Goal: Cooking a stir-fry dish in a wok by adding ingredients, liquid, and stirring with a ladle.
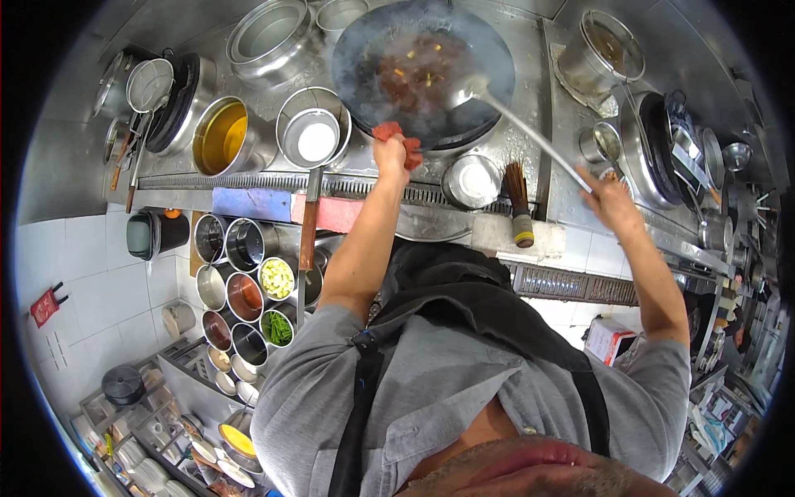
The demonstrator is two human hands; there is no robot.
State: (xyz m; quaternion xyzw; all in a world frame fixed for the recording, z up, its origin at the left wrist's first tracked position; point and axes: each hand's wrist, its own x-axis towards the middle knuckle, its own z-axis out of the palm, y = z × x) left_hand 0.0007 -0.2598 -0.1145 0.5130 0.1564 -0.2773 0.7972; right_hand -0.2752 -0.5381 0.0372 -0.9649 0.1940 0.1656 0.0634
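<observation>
A large black wok (352, 74) steams on the stove in front of me, with dark brown sauce (414, 79) and a few pale yellow pieces in it. My left hand (392, 156) is closed around a folded red cloth (399, 141) at the wok's near rim. My right hand (611, 203) grips the end of a long-handled metal wok spatula (534, 137); its wide head rests inside the wok on the right, partly veiled by steam. Left of my left hand, a wood-handled strainer (310, 215) lies across a pot, with a small metal bowl (315, 139) on it.
A pot of yellow oil (224, 137) stands at left. Near the wok's front sit a lidded metal pot (474, 182) and a bamboo brush (519, 207). Below left are several ingredient tins, one with chopped greens (277, 328). Another pot (609, 45) stands far right.
</observation>
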